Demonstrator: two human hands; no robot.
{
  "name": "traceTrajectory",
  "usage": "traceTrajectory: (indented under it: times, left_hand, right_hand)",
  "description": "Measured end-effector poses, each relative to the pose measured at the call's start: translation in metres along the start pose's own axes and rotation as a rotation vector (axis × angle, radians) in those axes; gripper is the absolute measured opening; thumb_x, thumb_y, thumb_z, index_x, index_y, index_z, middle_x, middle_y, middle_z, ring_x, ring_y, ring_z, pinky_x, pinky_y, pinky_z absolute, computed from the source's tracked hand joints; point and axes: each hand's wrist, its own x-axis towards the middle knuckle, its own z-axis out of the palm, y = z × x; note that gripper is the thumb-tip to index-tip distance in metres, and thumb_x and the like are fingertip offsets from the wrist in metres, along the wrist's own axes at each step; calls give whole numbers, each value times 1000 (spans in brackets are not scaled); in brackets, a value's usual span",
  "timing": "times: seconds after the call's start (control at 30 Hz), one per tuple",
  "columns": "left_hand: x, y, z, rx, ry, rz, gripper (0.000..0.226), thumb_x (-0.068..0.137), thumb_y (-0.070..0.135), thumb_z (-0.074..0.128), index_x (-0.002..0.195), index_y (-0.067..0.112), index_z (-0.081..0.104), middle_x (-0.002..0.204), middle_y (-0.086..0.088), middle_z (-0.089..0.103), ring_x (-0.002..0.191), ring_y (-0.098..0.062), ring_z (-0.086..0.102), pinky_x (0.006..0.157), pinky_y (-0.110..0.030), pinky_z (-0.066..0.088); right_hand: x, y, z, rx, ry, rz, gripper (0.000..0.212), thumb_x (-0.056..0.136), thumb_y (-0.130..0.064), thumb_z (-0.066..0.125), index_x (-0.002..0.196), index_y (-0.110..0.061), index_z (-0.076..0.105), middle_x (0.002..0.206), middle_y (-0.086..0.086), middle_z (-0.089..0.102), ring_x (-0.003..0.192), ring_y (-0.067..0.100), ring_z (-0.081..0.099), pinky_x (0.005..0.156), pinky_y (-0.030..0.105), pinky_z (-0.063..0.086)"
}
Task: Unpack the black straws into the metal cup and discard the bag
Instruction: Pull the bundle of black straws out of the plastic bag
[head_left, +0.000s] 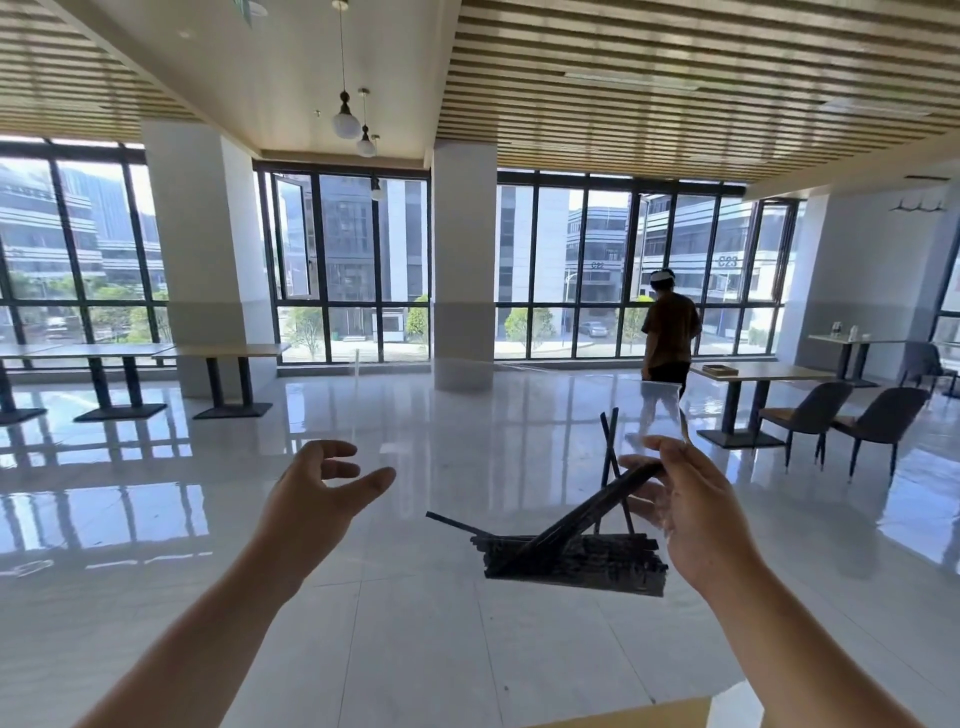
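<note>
A wide glossy tiled floor (415, 597) runs far toward tall windows (348, 270), bare between the side tables. The left hand (322, 493) hovers open, fingers spread, holding nothing. Well to its right, the black straws (571, 558) hang bundled inside a clear bag (657, 415), which the right hand (696, 519) pinches. The bag's outline is hard to trace. A tan edge (649, 714) is cut off near the bottom

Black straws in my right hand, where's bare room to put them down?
Only a bare sliver of the light wooden tabletop shows at the bottom edge, between both forearms. The right hand is crowded by the black plastic straws in their clear bag; the left hand is free.
</note>
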Motion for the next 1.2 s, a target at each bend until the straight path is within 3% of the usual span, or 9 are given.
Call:
traceTrajectory:
  times: [0.1,0.3,0.43,0.57,0.7,0.8,0.9,1.03,1.2]
  left_hand:
    - [0,-1,1,-110,-155,-48,56,71,51,90,115,31,62,93,6,81,82,-21,79,76,-43,65]
    - [-5,9,1,-131,-324,-27,28,85,27,88,110,27,76,94,-10,81,76,-25,78,70,-34,62]
    - [-5,8,-10,-516,-617,-80,27,80,26,81,99,7,81,128,-21,73,121,-38,70,96,-43,60]
    - [-3,14,-19,-879,-1036,-291,43,97,17,64,136,-1,66,152,-28,53,134,-49,58,111,-59,48]
    - [5,41,-4,-571,-1139,-219,45,104,7,53,149,4,55,152,-24,56,111,-41,73,97,-53,59]
    - [10,72,12,-322,-1198,-97,43,108,1,48,151,4,52,149,-19,60,115,-43,70,95,-53,59]
    - [15,98,24,-234,-1197,15,37,109,8,52,146,4,57,148,-19,61,123,-44,65,101,-50,58]
    - [29,122,34,-229,-1165,23,40,107,-4,50,146,3,56,142,-28,62,103,-36,75,104,-51,57]
    - [29,134,50,-77,-1219,67,67,94,27,75,153,16,44,129,-26,72,83,-27,77,92,-47,63]
  right_hand:
    - [-1,0,0,12,8,4,24,112,-27,54,108,-17,75,104,17,83,80,28,81,79,45,60]
    - [-2,-1,2,23,15,16,25,112,-26,54,117,-11,73,103,18,83,79,27,80,78,45,61]
    - [-6,-1,4,19,1,22,27,112,-24,52,122,-7,71,101,18,83,78,26,80,65,37,65]
    - [-7,-3,8,21,-5,26,26,112,-24,52,121,-8,71,99,17,83,75,24,78,65,38,64]
    - [-10,-5,20,34,-38,36,23,112,-24,53,114,-12,73,102,21,82,72,24,77,59,34,61]
    - [-13,-4,31,45,-65,35,24,111,-25,54,113,-12,74,103,22,82,70,23,76,57,33,61]
    - [-16,-6,41,70,-75,32,24,111,-25,54,111,-14,75,101,21,82,70,23,76,59,34,62]
    - [-21,-9,48,77,-75,27,23,110,-24,56,108,-15,76,98,19,83,69,23,76,63,37,61]
    - [-25,-14,57,54,-83,15,22,111,-23,55,108,-13,74,97,19,83,70,24,76,63,36,59]
